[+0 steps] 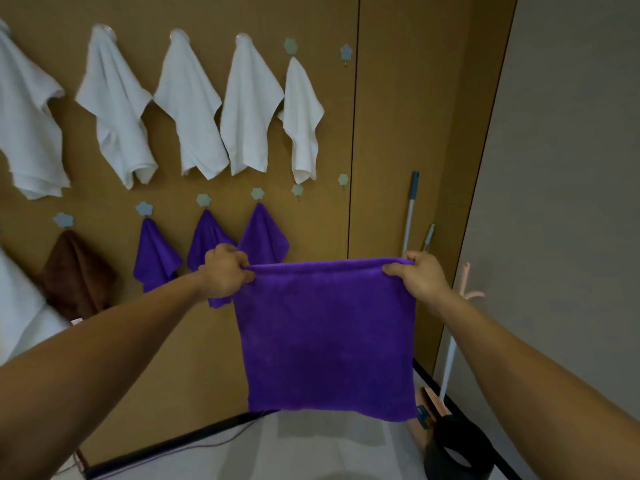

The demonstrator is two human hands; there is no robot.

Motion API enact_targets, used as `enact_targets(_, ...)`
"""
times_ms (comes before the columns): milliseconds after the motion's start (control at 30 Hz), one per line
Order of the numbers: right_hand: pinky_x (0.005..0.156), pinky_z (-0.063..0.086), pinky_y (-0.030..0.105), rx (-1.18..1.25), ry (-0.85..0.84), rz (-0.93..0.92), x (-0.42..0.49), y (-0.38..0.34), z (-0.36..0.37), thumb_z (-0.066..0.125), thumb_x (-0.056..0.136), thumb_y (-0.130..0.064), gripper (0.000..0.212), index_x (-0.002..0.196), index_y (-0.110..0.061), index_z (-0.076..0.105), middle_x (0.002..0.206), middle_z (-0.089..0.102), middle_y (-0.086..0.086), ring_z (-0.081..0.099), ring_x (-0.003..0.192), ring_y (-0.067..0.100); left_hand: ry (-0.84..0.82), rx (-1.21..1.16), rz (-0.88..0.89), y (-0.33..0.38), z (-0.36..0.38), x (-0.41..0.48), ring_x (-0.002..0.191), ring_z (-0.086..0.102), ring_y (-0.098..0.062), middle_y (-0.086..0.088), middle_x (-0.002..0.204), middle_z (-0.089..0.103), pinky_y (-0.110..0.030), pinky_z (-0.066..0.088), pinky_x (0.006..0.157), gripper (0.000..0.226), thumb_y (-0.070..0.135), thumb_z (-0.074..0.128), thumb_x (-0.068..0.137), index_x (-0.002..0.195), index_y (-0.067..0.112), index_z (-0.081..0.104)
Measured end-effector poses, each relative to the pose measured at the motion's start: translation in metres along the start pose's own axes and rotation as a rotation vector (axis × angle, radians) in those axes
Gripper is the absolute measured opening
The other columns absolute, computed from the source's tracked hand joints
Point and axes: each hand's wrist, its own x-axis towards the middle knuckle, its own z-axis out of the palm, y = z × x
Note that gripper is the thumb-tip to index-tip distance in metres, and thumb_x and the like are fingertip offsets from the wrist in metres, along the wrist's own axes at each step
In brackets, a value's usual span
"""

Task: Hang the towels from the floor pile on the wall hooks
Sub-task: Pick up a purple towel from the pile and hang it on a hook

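A square purple towel (329,337) hangs flat in front of the brown wall, stretched by its top edge. My left hand (225,271) pinches its upper left corner and my right hand (420,275) pinches its upper right corner. Behind it, three purple towels (156,254) hang from flower-shaped hooks in the lower row, with a brown towel (76,271) to their left. Several white towels (187,109) hang from the upper row. Bare hooks show at the upper right (345,51) and in the lower row (297,189) (343,179). The floor pile is out of view.
A mop handle (410,213) leans in the wall corner at the right, beside a pink stand (467,282). A black bin (457,448) sits on the floor at the lower right. A cable runs along the black skirting (173,445).
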Motion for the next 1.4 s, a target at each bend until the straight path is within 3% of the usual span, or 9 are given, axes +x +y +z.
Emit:
enact_targets(100, 0.086, 0.051, 0.045, -0.026, 0.091, -0.051, 0.013, -0.01, 0.02, 0.071, 0.079, -0.017, 0.018, 0.086, -0.002, 0.064, 0.099, 0.055, 0.012, 0.057, 0.089, 0.026, 0.173, -0.088, 0.119, 0.005, 0.01, 0.018, 0.119, 0.051, -0.029, -0.008, 0.115, 0.056, -0.038, 0.045, 0.092, 0.014, 0.021, 0.066, 0.081, 0.078, 0.012, 0.056)
enact_targets(233, 0.063, 0.046, 0.037, 0.293, 0.128, 0.031, 0.034, -0.026, 0.044, 0.062, 0.081, -0.004, 0.012, 0.084, -0.01, 0.052, 0.08, 0.054, 0.013, 0.053, 0.071, 0.026, 0.285, -0.548, 0.027, 0.014, 0.019, 0.047, 0.068, 0.06, -0.013, 0.006, 0.075, 0.068, -0.022, 0.042, 0.053, 0.029, 0.01, 0.067, 0.076, 0.062, 0.015, 0.043)
enact_targets(400, 0.051, 0.037, 0.026, 0.446, 0.033, 0.144, 0.068, -0.055, 0.08, 0.042, 0.089, 0.004, 0.023, 0.102, -0.01, 0.056, 0.076, 0.05, 0.005, 0.046, 0.06, 0.014, 0.272, -0.867, 0.092, 0.013, 0.029, 0.098, 0.061, 0.047, -0.009, 0.0, 0.07, 0.054, -0.016, 0.04, 0.055, 0.025, -0.004, 0.056, 0.082, 0.078, 0.02, 0.049)
enact_targets(567, 0.076, 0.047, 0.028, 0.213, -0.277, 0.034, 0.099, -0.063, 0.104, 0.069, 0.085, -0.032, 0.032, 0.112, -0.015, 0.065, 0.105, 0.063, 0.006, 0.061, 0.096, 0.022, 0.143, -0.867, 0.211, 0.004, 0.032, 0.143, 0.066, 0.053, -0.008, 0.005, 0.07, 0.06, -0.013, 0.04, 0.059, 0.028, 0.001, 0.044, 0.084, 0.07, 0.02, 0.061)
enact_targets(667, 0.06, 0.051, 0.018, 0.006, -0.411, 0.005, 0.115, -0.061, 0.118, 0.081, 0.071, -0.039, 0.041, 0.108, -0.027, 0.067, 0.099, 0.064, 0.0, 0.066, 0.084, 0.013, 0.011, -0.811, 0.299, -0.003, 0.034, 0.163, 0.067, 0.057, -0.003, 0.009, 0.066, 0.063, -0.023, 0.044, 0.068, 0.027, 0.03, 0.054, 0.082, 0.06, 0.019, 0.064)
enact_targets(800, 0.055, 0.054, 0.018, -0.012, -0.345, -0.003, 0.147, -0.051, 0.136, 0.077, 0.079, -0.034, 0.034, 0.097, -0.005, 0.072, 0.09, 0.073, 0.009, 0.067, 0.066, 0.008, -0.288, -0.662, 0.332, -0.008, 0.043, 0.184, 0.07, 0.069, -0.002, 0.011, 0.073, 0.072, -0.013, 0.049, 0.06, 0.039, 0.07, 0.072, 0.063, 0.07, 0.031, 0.074)
enact_targets(1000, 0.074, 0.049, 0.035, -0.14, -0.2, -0.151, 0.221, -0.033, 0.164, 0.068, 0.088, -0.023, 0.025, 0.07, -0.012, 0.055, 0.088, 0.066, 0.009, 0.062, 0.08, 0.023, -0.203, -0.741, 0.27, 0.006, 0.065, 0.238, 0.06, 0.067, -0.002, 0.01, 0.065, 0.072, -0.012, 0.046, 0.053, 0.029, 0.045, 0.067, 0.085, 0.062, 0.029, 0.072)
enact_targets(1233, 0.06, 0.038, 0.027, -0.162, -0.201, -0.274, 0.341, 0.003, 0.191, 0.055, 0.095, -0.026, 0.025, 0.075, -0.018, 0.044, 0.072, 0.049, -0.003, 0.049, 0.07, 0.016, 0.016, -0.631, 0.214, 0.037, 0.101, 0.324, 0.048, 0.054, 0.002, 0.012, 0.05, 0.056, -0.007, 0.035, 0.045, 0.036, 0.038, 0.055, 0.095, 0.061, 0.025, 0.052)
enact_targets(1400, 0.075, 0.042, 0.022, -0.075, -0.35, -0.351, 0.416, 0.021, 0.204, 0.055, 0.095, -0.037, 0.017, 0.101, -0.021, 0.052, 0.093, 0.056, -0.011, 0.054, 0.087, 0.005, 0.094, -0.577, 0.127, 0.045, 0.131, 0.384, 0.061, 0.058, -0.005, 0.008, 0.065, 0.062, -0.008, 0.04, 0.052, 0.03, 0.04, 0.053, 0.095, 0.071, 0.024, 0.058)
